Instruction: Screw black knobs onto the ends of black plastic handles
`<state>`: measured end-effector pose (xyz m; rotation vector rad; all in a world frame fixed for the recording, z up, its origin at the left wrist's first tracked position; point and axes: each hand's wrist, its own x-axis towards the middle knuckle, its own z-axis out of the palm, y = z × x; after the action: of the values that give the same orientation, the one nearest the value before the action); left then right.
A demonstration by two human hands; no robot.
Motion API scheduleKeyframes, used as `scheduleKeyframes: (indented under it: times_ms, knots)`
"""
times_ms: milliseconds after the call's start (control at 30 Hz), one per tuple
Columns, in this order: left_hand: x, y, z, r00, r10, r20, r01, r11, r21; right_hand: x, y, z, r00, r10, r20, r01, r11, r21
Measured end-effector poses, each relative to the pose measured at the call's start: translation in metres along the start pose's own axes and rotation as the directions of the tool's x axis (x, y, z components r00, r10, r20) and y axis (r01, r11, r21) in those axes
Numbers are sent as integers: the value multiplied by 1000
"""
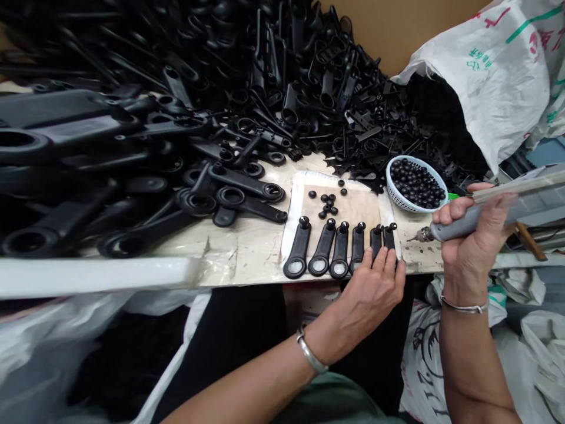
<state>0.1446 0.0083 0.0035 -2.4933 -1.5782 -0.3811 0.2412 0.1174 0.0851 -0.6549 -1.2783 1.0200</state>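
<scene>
I am holding an electric screwdriver (459,229) in my right hand (481,235), with my fingers wrapping around its body. Its tip is pointing toward my left hand (375,285) and is not touching anything. My left hand is resting its fingers on the crank handles (324,247) at the right end of a short row. My thumb is hiding, so I cannot tell if I am pinching them.

Six black handles are lying side by side on a mat (362,203), just in front of my left hand and to its left. Each one is wearing a round knob at its far end, so these six are looking done or nearly done. I cannot see whether every knob is sitting tight.

Lots of work is seeming left. Some loose knobs (326,206) are lying beyond the row, and more are filling a blue basket (401,199) just beyond my right hand. A huge heap of handles (251,185) is covering the desk (242,253) to the left of my hands, and I am seeing no knobs on the nearest ones.
</scene>
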Motion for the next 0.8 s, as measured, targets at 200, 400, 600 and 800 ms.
scheduleKeyframes:
  times_ms: [200,400,600,800]
  knots:
    - [0,4,-2,1000,-10,1,10,1000,29,-4,-1,-3,1000,11,-21,-10,1000,20]
    - [1,9,-4,999,-21,41,18,997,75,-10,-2,-7,1000,19,-13,-19,999,45]
    - [2,16,1,1000,-23,0,23,994,107,-10,-4,-13,999,27,-28,-26,999,29]
    - [-9,26,8,985,-21,-170,47,987,151,-9,-4,-13,999,38,-18,-38,999,20]
